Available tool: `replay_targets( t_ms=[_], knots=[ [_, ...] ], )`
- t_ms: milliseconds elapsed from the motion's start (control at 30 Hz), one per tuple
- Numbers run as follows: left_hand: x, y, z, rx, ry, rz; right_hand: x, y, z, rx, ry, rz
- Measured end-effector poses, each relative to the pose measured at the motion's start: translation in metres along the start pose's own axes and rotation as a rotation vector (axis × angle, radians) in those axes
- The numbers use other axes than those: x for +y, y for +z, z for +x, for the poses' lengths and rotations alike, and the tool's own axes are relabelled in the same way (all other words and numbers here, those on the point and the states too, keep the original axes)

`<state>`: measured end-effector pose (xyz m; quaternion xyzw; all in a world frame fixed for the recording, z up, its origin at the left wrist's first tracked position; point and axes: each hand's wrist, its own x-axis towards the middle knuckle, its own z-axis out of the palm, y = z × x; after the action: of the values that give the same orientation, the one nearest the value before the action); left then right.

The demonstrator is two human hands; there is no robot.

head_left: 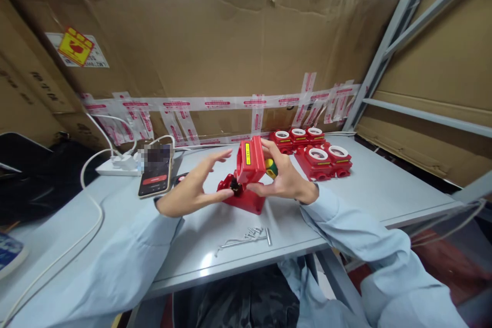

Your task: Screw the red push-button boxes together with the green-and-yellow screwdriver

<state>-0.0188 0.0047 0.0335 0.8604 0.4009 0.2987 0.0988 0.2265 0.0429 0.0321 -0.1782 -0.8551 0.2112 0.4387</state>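
Note:
My right hand (282, 171) grips a red box-shaped housing cover (251, 159) with a yellow label on its side, tilted up above the table. A green and yellow round part (271, 168) shows between the cover and my right palm. Below the cover lies a red base (246, 201) with a dark part (235, 185) inside it. My left hand (198, 184) is spread to the left of the cover, its thumb by the dark part; whether it touches is unclear. In front lie several screws (253, 232) and a T-handle wrench (246, 240).
Several red housings with white rings (321, 161) stand at the back right. A phone (157, 171) leans by a white power strip (117, 165) at the left, with a white cable (100, 210) running forward. A taped cardboard sheet (215, 51) rises behind the table.

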Motion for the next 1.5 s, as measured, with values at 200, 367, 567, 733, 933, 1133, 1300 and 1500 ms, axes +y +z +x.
replay_targets(
  t_ms=[200, 367, 567, 733, 933, 1133, 1300, 1500],
  knots=[
    [0.022, 0.019, 0.013, 0.07, 0.144, -0.244, -0.005, 0.002, 0.0, -0.013, 0.049, 0.11],
    [0.011, 0.015, 0.008, 0.183, 0.021, -0.151, -0.004, 0.004, 0.001, -0.015, 0.136, 0.044],
    [0.001, 0.009, 0.01, 0.142, -0.051, -0.109, -0.005, -0.002, 0.004, 0.07, 0.26, -0.025],
    [-0.005, 0.008, 0.008, 0.182, -0.216, -0.112, 0.004, -0.007, 0.003, -0.071, 0.339, -0.211],
    [-0.008, 0.009, 0.004, 0.086, -0.407, 0.167, 0.008, -0.012, 0.0, -0.593, 0.36, -0.421],
    [-0.006, 0.012, 0.003, -0.013, -0.484, 0.235, 0.008, -0.015, -0.001, -0.723, 0.3, -0.413],
    [-0.002, 0.017, 0.004, -0.01, -0.491, 0.282, 0.013, 0.006, -0.003, -0.59, 0.34, -0.532],
    [-0.006, 0.031, 0.006, 0.084, -0.44, 0.339, 0.016, 0.028, -0.006, -0.492, 0.291, -0.557]
  ],
)
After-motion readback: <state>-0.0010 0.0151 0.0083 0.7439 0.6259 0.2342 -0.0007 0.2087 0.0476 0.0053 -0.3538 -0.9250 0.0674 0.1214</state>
